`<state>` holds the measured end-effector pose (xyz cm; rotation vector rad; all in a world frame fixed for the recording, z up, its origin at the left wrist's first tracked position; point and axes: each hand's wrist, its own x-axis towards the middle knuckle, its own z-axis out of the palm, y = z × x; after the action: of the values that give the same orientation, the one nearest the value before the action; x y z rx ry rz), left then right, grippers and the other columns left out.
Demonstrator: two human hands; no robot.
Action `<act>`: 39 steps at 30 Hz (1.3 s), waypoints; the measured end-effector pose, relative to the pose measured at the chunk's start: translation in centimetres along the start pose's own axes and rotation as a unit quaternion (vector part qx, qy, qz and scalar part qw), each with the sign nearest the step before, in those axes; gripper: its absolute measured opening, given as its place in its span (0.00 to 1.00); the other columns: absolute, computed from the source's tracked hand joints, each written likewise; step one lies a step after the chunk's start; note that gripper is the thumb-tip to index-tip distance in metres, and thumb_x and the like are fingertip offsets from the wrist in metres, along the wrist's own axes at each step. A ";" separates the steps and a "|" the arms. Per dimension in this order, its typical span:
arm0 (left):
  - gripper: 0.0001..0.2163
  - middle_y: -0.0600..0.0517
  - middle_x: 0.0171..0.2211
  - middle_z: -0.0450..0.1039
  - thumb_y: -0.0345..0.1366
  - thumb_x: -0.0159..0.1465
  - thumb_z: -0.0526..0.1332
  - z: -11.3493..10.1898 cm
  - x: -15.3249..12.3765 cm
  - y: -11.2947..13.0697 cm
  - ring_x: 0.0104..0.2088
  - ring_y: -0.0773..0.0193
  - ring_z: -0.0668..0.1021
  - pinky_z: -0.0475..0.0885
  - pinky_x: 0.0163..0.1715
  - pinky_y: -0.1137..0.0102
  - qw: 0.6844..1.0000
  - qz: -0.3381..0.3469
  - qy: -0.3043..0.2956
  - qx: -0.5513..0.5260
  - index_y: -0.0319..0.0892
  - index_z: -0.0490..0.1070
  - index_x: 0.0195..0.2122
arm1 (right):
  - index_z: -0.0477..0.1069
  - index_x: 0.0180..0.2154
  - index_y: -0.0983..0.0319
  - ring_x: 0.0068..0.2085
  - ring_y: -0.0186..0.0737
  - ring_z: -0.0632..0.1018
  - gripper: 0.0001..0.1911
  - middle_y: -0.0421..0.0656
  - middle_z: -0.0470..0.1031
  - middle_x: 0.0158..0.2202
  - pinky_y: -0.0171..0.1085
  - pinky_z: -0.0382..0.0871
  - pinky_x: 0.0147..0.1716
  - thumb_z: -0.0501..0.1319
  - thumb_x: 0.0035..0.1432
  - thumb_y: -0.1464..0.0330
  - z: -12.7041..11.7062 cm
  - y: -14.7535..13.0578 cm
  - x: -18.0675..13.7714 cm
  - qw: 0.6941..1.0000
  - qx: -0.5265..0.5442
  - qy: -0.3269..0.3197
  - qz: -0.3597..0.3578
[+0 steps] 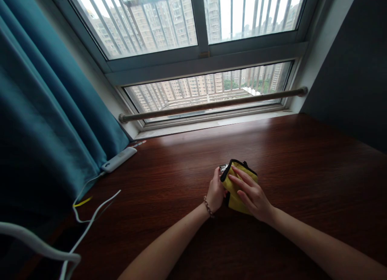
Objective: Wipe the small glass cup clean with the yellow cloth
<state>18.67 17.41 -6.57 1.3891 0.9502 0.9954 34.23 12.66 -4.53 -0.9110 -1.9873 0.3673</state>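
Near the middle of the tabletop is a yellow cloth point(239, 203) with black edging, draped over and partly around a small shiny silvery thing point(224, 167). Only a bit of that thing shows at the cloth's upper left, so its kind cannot be made out. My left hand point(217, 191), with a beaded bracelet at the wrist, is closed around it from the left, its fingers partly behind the cloth. From the right, my right hand point(253, 195) holds the cloth against it, fingers somewhat spread over the yellow fabric.
A dark red-brown wooden table point(169, 175) reaches to the window sill. At the left lie a white power strip point(119, 159) and white cables point(90, 223) with a yellow tie point(83, 202). Blue curtains point(60, 90) hang beside them. A rail point(211, 105) crosses the window.
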 end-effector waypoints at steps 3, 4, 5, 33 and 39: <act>0.23 0.47 0.37 0.69 0.46 0.63 0.52 -0.2 -0.6 0.9 0.32 0.65 0.72 0.69 0.34 0.68 0.998 0.047 -0.026 0.041 0.38 0.56 0.55 | 0.57 0.58 0.59 0.59 0.47 0.54 0.21 0.45 0.48 0.60 0.48 0.48 0.57 0.48 0.64 0.68 0.0 0.2 0.1 0.999 0.000 0.036 0.014; 0.24 0.46 0.40 0.69 0.45 0.62 0.54 -0.2 -0.8 1.2 0.37 0.62 0.72 0.67 0.40 0.66 0.996 0.061 -0.036 0.052 0.39 0.56 0.56 | 0.58 0.57 0.59 0.58 0.46 0.55 0.20 0.44 0.51 0.59 0.47 0.49 0.57 0.47 0.64 0.68 -0.1 0.2 0.1 0.999 0.007 0.049 0.022; 0.24 0.46 0.41 0.69 0.45 0.61 0.55 -0.1 -0.9 1.6 0.40 0.60 0.72 0.65 0.45 0.66 0.994 0.073 -0.046 0.060 0.40 0.56 0.56 | 0.59 0.56 0.59 0.58 0.45 0.56 0.19 0.44 0.53 0.58 0.47 0.49 0.57 0.47 0.64 0.68 -0.1 0.3 0.1 0.998 0.018 0.060 0.033; 0.34 0.43 0.47 0.65 0.36 0.49 0.67 0.3 -1.9 1.7 0.47 0.53 0.69 0.66 0.45 0.64 0.985 0.060 -0.134 -0.090 0.40 0.56 0.56 | 0.67 0.46 0.62 0.45 0.42 0.70 0.16 0.45 0.67 0.45 0.39 0.64 0.45 0.45 0.66 0.63 -0.7 0.6 0.6 0.955 0.229 0.124 0.145; 0.29 0.42 0.49 0.64 0.47 0.54 0.63 0.4 -0.9 1.3 0.47 0.56 0.70 0.68 0.44 0.66 0.957 -0.010 -0.114 -0.267 0.40 0.57 0.53 | 0.66 0.49 0.64 0.45 0.42 0.71 0.20 0.46 0.68 0.46 0.38 0.66 0.45 0.48 0.64 0.58 -0.1 1.5 0.5 0.922 0.278 0.144 0.227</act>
<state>18.73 16.40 -5.32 1.0041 0.4715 0.9616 34.82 14.09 -5.05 -0.9737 -1.2792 0.9477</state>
